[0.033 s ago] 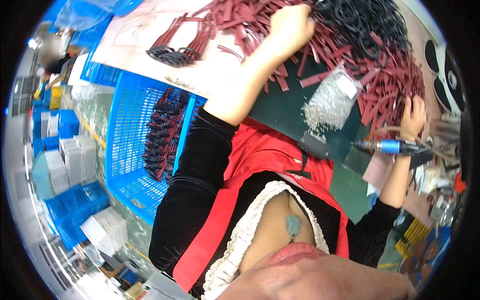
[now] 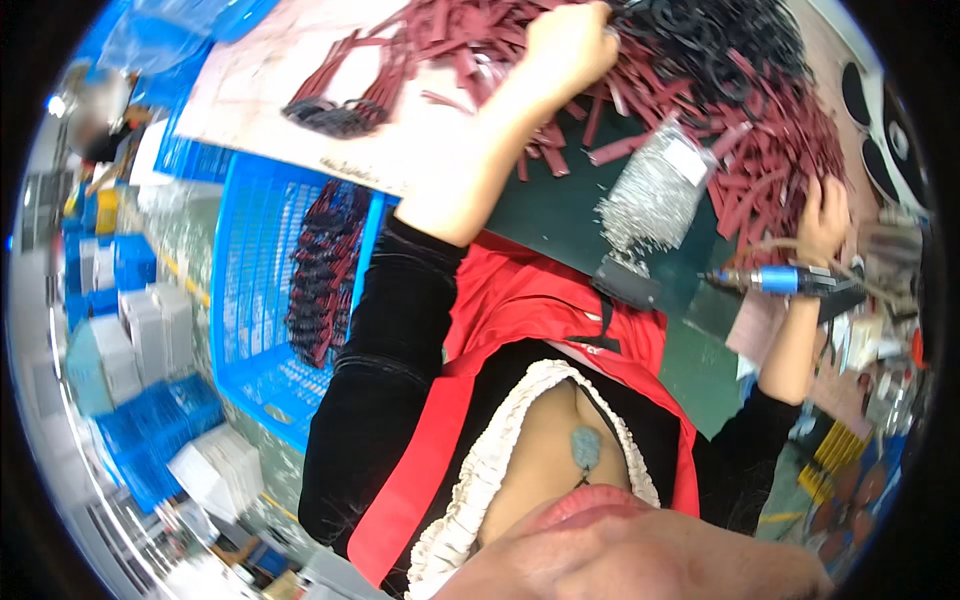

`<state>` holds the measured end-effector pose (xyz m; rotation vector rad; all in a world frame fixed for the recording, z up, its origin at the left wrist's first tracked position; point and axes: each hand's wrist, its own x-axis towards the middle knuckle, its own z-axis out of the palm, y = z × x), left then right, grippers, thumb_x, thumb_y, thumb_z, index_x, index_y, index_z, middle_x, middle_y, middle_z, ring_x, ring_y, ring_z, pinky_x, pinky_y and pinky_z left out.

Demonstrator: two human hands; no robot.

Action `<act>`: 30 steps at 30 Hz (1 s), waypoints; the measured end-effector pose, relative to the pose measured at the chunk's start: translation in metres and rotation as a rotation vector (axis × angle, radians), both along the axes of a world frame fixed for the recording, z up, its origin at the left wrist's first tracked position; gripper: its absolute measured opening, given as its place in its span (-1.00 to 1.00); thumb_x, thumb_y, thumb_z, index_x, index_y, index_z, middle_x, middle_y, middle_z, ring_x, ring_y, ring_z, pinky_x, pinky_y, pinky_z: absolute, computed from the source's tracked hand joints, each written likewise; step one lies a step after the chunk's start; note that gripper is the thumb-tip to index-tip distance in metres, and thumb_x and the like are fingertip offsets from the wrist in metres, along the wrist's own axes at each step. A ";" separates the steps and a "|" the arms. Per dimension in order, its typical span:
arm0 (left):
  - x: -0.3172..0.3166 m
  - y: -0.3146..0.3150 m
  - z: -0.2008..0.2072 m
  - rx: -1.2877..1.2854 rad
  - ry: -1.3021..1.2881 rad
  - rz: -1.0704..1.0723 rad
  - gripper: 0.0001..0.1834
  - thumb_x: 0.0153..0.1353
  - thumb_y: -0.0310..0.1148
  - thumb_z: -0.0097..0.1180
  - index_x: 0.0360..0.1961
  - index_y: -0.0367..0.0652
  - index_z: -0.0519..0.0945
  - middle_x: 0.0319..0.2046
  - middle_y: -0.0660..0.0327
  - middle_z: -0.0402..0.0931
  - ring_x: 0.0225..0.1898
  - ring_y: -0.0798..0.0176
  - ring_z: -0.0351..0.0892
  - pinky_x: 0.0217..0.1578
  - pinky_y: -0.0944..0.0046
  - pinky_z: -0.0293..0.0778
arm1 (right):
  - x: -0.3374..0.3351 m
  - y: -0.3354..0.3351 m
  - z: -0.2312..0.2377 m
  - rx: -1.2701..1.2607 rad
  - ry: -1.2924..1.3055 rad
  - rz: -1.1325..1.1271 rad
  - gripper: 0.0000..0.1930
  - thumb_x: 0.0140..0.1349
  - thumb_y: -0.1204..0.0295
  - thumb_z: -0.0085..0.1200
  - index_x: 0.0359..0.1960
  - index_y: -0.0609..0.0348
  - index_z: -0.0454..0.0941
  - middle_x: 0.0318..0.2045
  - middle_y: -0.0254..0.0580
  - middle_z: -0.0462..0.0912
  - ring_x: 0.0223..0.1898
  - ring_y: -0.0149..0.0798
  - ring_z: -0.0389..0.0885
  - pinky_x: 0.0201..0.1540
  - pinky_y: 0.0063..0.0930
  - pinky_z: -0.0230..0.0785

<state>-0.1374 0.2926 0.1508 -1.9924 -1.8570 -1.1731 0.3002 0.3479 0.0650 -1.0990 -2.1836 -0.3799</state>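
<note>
My left hand (image 2: 572,45) reaches into a heap of dark red strips (image 2: 440,35), beside a pile of black rings (image 2: 715,45). Its fingers curl away from view, so whatever they hold is hidden. At the right, my right hand (image 2: 823,218) touches the edge of the strips with its fingers stretched and a little apart. A blue and black driver-like tool (image 2: 782,280) lies across the right wrist; whether it is held, I cannot tell. Between the hands, a clear bag (image 2: 680,155) of small silver pieces lies on a dark green mat (image 2: 560,210), its contents spilling toward a small black tray (image 2: 628,285).
At the table's left part lies a bundle of joined red strips and black rings (image 2: 345,112). A blue basket (image 2: 240,290) holding similar bundles stands below the table edge. White boxes (image 2: 215,470) and blue crates (image 2: 155,430) stand on the floor farther left.
The whole view has shifted slightly. Both hands keep nearly the same places at the heap, and nothing has visibly been taken up or let go.
</note>
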 end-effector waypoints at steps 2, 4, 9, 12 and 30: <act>-0.005 -0.004 0.008 -0.198 0.030 -0.014 -0.51 0.31 -0.13 0.00 0.14 -0.23 0.56 0.06 -0.22 0.56 0.17 -0.21 0.53 0.21 -0.13 0.45 | -0.017 -0.011 0.008 -0.058 0.153 0.024 -0.74 0.46 0.39 0.12 0.00 0.37 0.62 -0.14 0.09 0.66 -0.12 0.10 0.66 -0.02 -0.21 0.50; -0.002 -0.005 0.016 -0.379 0.121 -0.047 -0.46 0.34 -0.12 -0.03 0.22 -0.24 0.54 0.11 -0.27 0.54 0.22 -0.24 0.51 0.21 -0.08 0.49 | -0.022 -0.017 0.023 -0.128 0.190 0.039 -0.74 0.47 0.33 0.13 0.00 0.27 0.64 -0.19 -0.01 0.63 -0.17 0.05 0.63 -0.07 -0.26 0.49; -0.009 -0.010 0.050 -0.825 0.488 -0.087 -0.33 0.26 0.07 0.06 0.19 -0.26 0.59 0.13 -0.29 0.56 0.19 -0.22 0.57 0.22 -0.07 0.49 | -0.016 -0.031 0.027 -0.234 -0.164 -0.033 -0.68 0.34 0.25 0.20 0.08 0.01 0.62 -0.21 -0.10 0.53 -0.11 -0.03 0.61 -0.09 -0.17 0.50; -0.005 -0.006 0.075 -0.962 0.282 -0.166 -0.29 0.23 0.14 0.07 0.00 -0.39 0.68 0.01 -0.31 0.64 0.09 -0.20 0.65 0.16 -0.04 0.51 | 0.034 -0.040 0.021 -0.169 -0.077 -0.099 -0.65 0.32 0.43 0.06 0.14 0.06 0.58 -0.28 -0.11 0.60 -0.19 0.01 0.64 -0.08 -0.14 0.53; 0.033 -0.161 -0.034 -0.996 -1.238 -1.100 0.00 0.17 0.09 0.36 0.51 -0.12 0.20 0.11 -0.10 0.61 0.10 -0.06 0.68 0.04 0.06 0.65 | -0.135 -0.219 0.000 -0.303 0.709 0.607 -0.93 0.21 0.60 0.20 -0.29 0.32 0.58 -0.50 -0.07 0.63 -0.54 -0.06 0.57 -0.47 -0.25 0.40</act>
